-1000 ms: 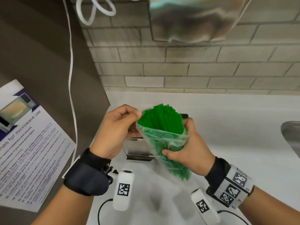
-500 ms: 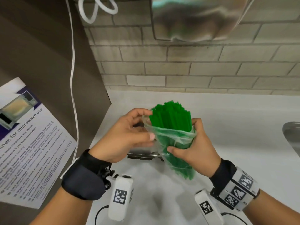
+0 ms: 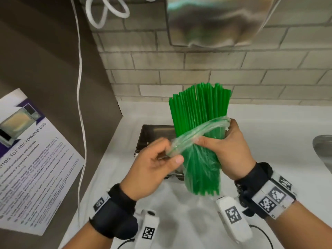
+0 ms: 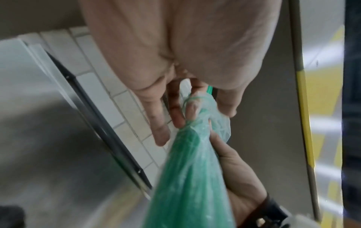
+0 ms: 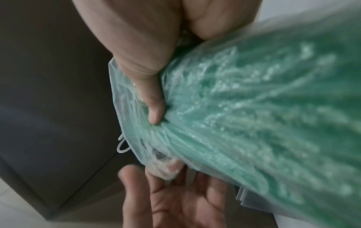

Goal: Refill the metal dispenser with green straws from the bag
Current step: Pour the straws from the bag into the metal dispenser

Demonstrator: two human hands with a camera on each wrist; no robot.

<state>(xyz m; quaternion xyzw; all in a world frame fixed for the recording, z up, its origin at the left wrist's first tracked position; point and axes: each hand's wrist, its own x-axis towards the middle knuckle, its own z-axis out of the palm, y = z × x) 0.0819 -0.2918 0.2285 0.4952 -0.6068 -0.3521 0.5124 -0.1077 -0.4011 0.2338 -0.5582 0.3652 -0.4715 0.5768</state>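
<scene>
A white counter [image 3: 269, 133] fills the lower centre and right of the head view, meeting a brick wall behind. A metal dispenser [image 3: 154, 137] sits directly on it at centre. A metal sink [image 3: 323, 150] is set in at the right edge.

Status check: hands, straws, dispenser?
Left hand pinches bag rim. Right hand grips straws through bag. Dispenser open behind, nothing in the way.
</scene>
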